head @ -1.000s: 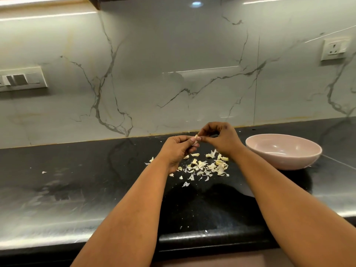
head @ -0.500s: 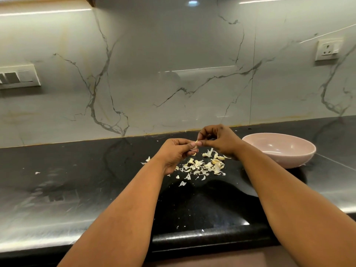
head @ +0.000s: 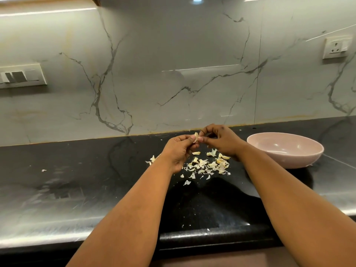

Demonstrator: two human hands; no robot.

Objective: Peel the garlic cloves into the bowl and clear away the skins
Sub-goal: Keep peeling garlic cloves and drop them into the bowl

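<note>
Marble-look panels [head: 173, 74], pale grey with dark veins, cover the wall behind the work area, carrying a switch plate [head: 21, 77] at the left and a socket [head: 336, 47] at the right. Below them runs a glossy black stone counter [head: 86, 180], which reflects the lighting in pale bands along its front edge. On the counter to the right stands a wide pink bowl [head: 285, 151], upright, and what shows of its inside looks bare. The person's two bare forearms reach in from the bottom edge toward the middle of the counter, and the hands meet just above it, left of the bowl. The right hand [head: 223, 141] has its fingers curled, the tips brought together against a garlic clove [head: 196, 137], a small pale piece held up between the two hands. The left hand [head: 179, 151] pinches the same clove between thumb and curled fingers from the other side, so both hands are clamped on it, the fingertips almost touching. Directly under and just in front of the hands lies a loose scatter of garlic skins [head: 208, 165], whitish and yellowish flakes spread on the black surface between the left wrist and the bowl, apart from the bowl's base. A few stray flakes lie nearer the front edge, and a single flake [head: 44, 170] sits well apart at the left.
</note>
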